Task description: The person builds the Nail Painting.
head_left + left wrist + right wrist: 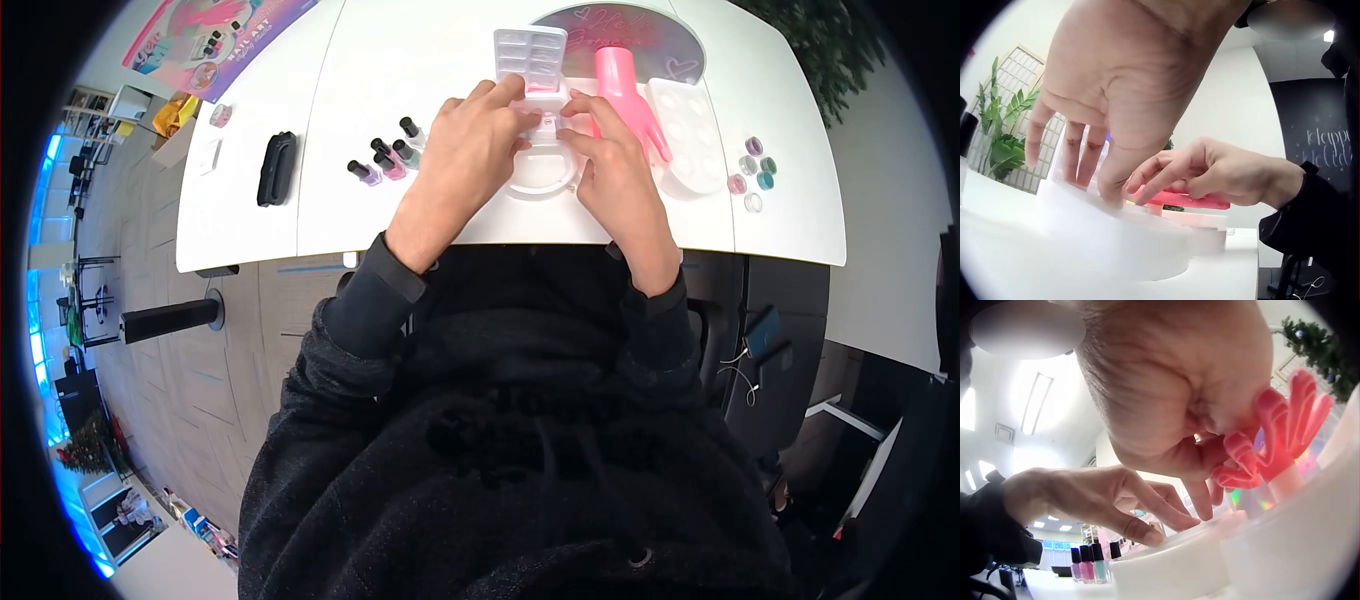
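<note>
A white case stands at the table's front middle, its lid with a clear compartment tray raised at the back. Over its left side the left hand reaches in, fingers bent loosely; in the left wrist view the left hand's fingertips touch the white surface. From the right, the right hand rests its fingertips on the case's middle, close to the left fingers. Between the hands lies a small pinkish clear part; whether either hand pinches it is hidden. Right-hand fingers point down at the case.
A pink model hand and a white tray with round wells stand at right, small glitter pots beyond them. Several polish bottles and a black case are at left. A printed box lies back left.
</note>
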Tool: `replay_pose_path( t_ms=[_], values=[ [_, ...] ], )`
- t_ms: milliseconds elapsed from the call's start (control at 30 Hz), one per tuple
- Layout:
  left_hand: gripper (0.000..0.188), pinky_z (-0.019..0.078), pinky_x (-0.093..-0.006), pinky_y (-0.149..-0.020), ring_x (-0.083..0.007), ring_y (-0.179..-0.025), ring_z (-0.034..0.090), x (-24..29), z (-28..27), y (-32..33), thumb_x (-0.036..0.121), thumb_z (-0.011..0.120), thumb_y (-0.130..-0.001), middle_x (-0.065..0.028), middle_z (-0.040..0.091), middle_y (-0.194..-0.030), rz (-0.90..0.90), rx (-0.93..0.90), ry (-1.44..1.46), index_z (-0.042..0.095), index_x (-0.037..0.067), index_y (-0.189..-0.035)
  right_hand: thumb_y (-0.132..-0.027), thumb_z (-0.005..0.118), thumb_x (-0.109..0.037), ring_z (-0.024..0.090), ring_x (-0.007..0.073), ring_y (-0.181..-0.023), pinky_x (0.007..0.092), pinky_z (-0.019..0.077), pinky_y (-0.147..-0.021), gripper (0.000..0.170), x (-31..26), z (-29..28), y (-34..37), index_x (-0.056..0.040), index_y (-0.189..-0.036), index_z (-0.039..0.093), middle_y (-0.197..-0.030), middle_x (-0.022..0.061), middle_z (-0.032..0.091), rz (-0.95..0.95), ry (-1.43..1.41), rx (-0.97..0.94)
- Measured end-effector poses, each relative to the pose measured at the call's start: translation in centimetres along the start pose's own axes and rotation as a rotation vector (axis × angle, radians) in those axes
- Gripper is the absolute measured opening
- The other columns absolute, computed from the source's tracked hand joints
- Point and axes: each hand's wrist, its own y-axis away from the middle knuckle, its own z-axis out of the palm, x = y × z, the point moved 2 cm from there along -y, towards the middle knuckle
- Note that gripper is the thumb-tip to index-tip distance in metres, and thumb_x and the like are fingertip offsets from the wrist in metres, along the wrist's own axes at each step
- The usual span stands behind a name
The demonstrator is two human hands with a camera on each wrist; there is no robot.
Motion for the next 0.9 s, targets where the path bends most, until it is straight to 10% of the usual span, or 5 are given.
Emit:
replay_pose_path(
  t_ms=[400, 900],
  values=[
    [0.037, 0.0623, -0.0407, -0.083, -0.0273, -0.109, 0.068, -0.2, 0.3, 0.6, 0.005, 0.081, -0.081, -0.0058, 0.068, -0.123, -0.035, 0.043, 0.071, 0.078, 0.008, -0.118, -0.075, 0.047, 0.026, 0.058, 0.0329, -0.136, 0.0358, 0.0545, -0.101, 0.068, 0.2, -0.8, -0.1, 0.0017, -0.136, 0.065, -0.14, 0.0139, 0.059, 0.006, -0.046, 0.026],
    [0.04, 0.053, -0.0416, -0.108, -0.0331, -0.133, 0.06, -0.2, -0.4, 0.8, 0.009, 0.075, -0.091, -0.0095, 0.061, -0.148, 0.11, -0.039, 0.116, 0.073, 0.008, -0.131, -0.093, 0.073, -0.008, 0.057, 0.039, -0.132, 0.0426, 0.0492, -0.109, 0.046, 2.6, -4.3, 1.6, 0.0062, -0.136, 0.061, -0.147, 0.0199, 0.053, 0.09, 0.051, 0.057]
  ],
)
